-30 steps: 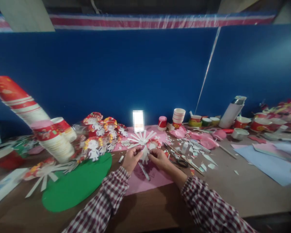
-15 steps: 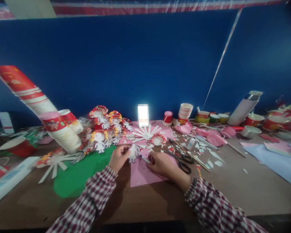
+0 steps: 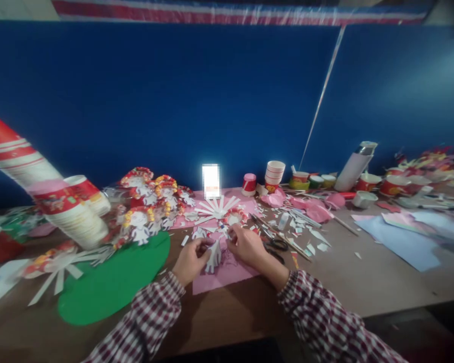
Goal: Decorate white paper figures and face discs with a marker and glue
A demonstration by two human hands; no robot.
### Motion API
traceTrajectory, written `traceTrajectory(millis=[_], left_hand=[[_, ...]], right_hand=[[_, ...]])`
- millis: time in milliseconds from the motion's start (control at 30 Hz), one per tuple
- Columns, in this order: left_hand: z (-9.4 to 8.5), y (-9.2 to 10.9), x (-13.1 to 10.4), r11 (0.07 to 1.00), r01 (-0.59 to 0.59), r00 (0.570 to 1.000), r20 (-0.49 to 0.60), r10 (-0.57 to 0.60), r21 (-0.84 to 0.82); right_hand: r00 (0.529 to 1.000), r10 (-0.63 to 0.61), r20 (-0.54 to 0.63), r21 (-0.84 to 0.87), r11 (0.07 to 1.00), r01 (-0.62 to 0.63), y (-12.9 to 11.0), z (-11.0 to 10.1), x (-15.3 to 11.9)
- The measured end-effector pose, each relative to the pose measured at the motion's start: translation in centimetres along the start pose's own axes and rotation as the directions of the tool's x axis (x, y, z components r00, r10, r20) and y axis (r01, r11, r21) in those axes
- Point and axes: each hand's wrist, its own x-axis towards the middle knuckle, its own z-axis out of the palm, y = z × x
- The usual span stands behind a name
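Observation:
My left hand (image 3: 191,261) pinches a white paper cut-out figure (image 3: 213,258) between thumb and fingers, holding it tilted above a sheet of pink paper (image 3: 227,279). Just to its right is my right hand (image 3: 248,248), fingers curled and closed beside the figure's upper edge. Whatever those fingers hold is hidden or too small to make out. Beyond the hands, a paper ring with a red-and-white frilled rim (image 3: 235,217) lies near a fan of white paper strips (image 3: 215,209). Black-handled scissors (image 3: 276,244) rest right of my right hand.
A green oval sheet (image 3: 115,282) lies to the left, with decorated paper dolls (image 3: 138,224) behind it. Stacked paper cups (image 3: 75,217) lean at far left. Paper scraps (image 3: 310,249), a pale bottle (image 3: 355,166) and blue-white sheets (image 3: 401,242) are on the right. A blue partition (image 3: 174,101) stands behind.
The view has swung right, so the table things sit further left. The figure is now nearer my right hand. The marker-like stick seen in my right fingers earlier is no longer clear.

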Motion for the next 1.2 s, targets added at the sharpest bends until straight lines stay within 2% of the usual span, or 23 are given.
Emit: traceTrajectory(millis=[133,200,267,400,500,633,700,767,867,967,1067,1200], left_hand=[[1.1,0.6,0.1,0.999,-0.026,0.998,0.064,0.024,0.032],[1.6,0.8,0.1,0.995,-0.034,0.996,0.080,0.026,0.094],[1.9,0.9,0.1,0.975,-0.083,0.994,0.079,0.068,0.206],[1.9,0.9,-0.3,0.841,-0.274,0.960,0.079,0.269,0.466],[1.2,1.0,-1.0,0.737,-0.367,0.923,0.123,0.365,0.568],[0.1,1.4,-1.8,0.624,-0.504,0.862,0.307,0.403,0.598],[0.0,1.5,-1.8,0.576,-0.573,0.820,0.421,0.388,0.583],[0.1,1.6,-1.7,0.556,-0.599,0.798,0.490,0.351,0.576],[0.7,1.8,-1.4,0.520,-0.601,0.795,0.519,0.314,0.607],[1.2,2.4,-1.4,0.464,-0.583,0.811,0.512,0.283,0.667],[1.7,3.0,-1.6,0.451,-0.530,0.848,0.467,0.251,0.718],[2.3,3.6,-1.6,0.472,-0.479,0.877,0.430,0.215,0.740]], right_hand=[[0.998,0.032,-0.058,0.135,0.991,-0.024,1.5,-1.7,-0.6],[0.999,0.020,-0.026,0.282,0.959,-0.011,2.1,-2.2,-1.3],[0.999,0.013,0.035,0.463,0.886,-0.028,2.3,-2.5,-2.2],[0.990,0.030,0.140,0.659,0.743,-0.116,1.7,-3.5,-3.4],[0.988,0.045,0.145,0.684,0.717,-0.133,1.4,-4.3,-3.6],[0.994,0.008,0.109,0.725,0.683,-0.085,1.4,-4.0,-3.2],[0.997,-0.019,0.068,0.754,0.655,-0.039,1.5,-3.3,-2.8],[1.000,0.012,0.001,0.776,0.631,-0.008,1.4,-2.8,-2.2],[0.991,0.121,-0.060,0.792,0.609,-0.026,1.0,-2.4,-1.4],[0.971,0.199,-0.135,0.775,0.632,-0.022,0.9,-2.4,-0.6],[0.957,0.222,-0.188,0.749,0.662,-0.006,0.9,-2.1,-0.1],[0.961,0.212,-0.180,0.725,0.688,-0.015,0.9,-1.1,0.2]])
